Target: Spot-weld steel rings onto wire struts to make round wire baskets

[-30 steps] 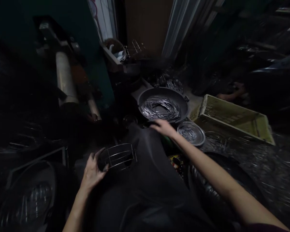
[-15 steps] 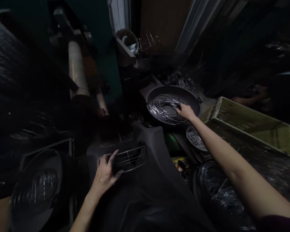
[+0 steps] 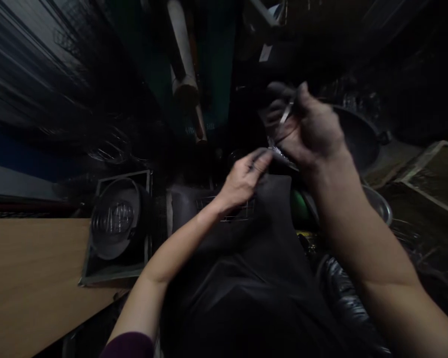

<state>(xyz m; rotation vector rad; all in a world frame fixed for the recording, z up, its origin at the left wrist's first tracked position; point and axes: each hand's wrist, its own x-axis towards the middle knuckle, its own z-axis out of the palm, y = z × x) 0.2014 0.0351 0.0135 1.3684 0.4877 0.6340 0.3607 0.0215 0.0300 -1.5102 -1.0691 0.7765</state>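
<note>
My right hand (image 3: 313, 124) is raised in front of me, its dark-tipped fingers curled around a short, shiny metal wire piece (image 3: 285, 115). Below and to its left, my left hand (image 3: 242, 176) is closed, thumb and fingers pinched together. Whatever it pinches, if anything, is blurred. On the dark apron (image 3: 242, 278) over my lap lies a small wire rack (image 3: 239, 213), partly covered by the left forearm and hand. Behind my right hand shows the rim of a large dark pan (image 3: 362, 144), its contents mostly hidden.
A green machine (image 3: 218, 89) with a metal cylinder (image 3: 182, 44) stands ahead. To the left, a round pan (image 3: 114, 219) of wire pieces rests in a metal frame beside a wooden board (image 3: 33, 268). At the right are a small bowl (image 3: 383, 204) and a box (image 3: 440, 169).
My right hand has left the large pan and come back toward me with a metal wire piece. My left hand has moved off the rack, up and right, its fingers closing. The view has turned left.
</note>
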